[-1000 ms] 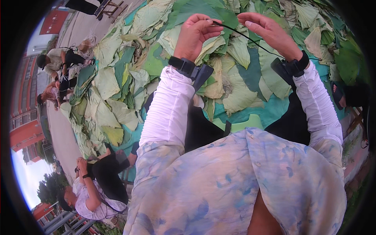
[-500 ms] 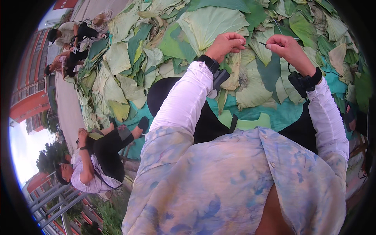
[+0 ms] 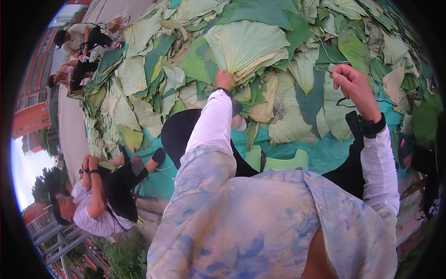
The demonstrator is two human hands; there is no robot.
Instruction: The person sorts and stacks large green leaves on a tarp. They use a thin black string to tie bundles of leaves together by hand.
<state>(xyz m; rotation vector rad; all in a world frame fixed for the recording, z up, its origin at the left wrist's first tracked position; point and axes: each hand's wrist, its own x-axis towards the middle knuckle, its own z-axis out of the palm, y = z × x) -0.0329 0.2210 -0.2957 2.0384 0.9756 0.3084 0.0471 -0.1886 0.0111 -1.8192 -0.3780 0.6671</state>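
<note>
Ahead of me my left hand (image 3: 223, 79) is closed on the pointed lower end of a folded, pale green lotus leaf (image 3: 246, 44). The leaf fans out away from me, with layered yellowish edges beneath it. To the right, my right hand (image 3: 352, 88) is raised over the leaves, its thumb and fingers pinched at a short greenish-grey piece (image 3: 331, 69) too small to name. A thin pale string (image 3: 326, 50) curves over the leaves just beyond that hand. Both wrists wear black straps; a dark device sits at the right wrist.
A wide heap of green and yellowing lotus leaves (image 3: 297, 109) covers a teal sheet (image 3: 320, 153). A light green plastic thing (image 3: 288, 161) lies between my knees. On the left, a seated person (image 3: 97, 200) works near the heap's edge; more people (image 3: 76, 39) sit farther off.
My left hand has moved left and down from the middle and taken hold of the folded leaf's end. My right hand has shifted slightly right and lower, still pinching.
</note>
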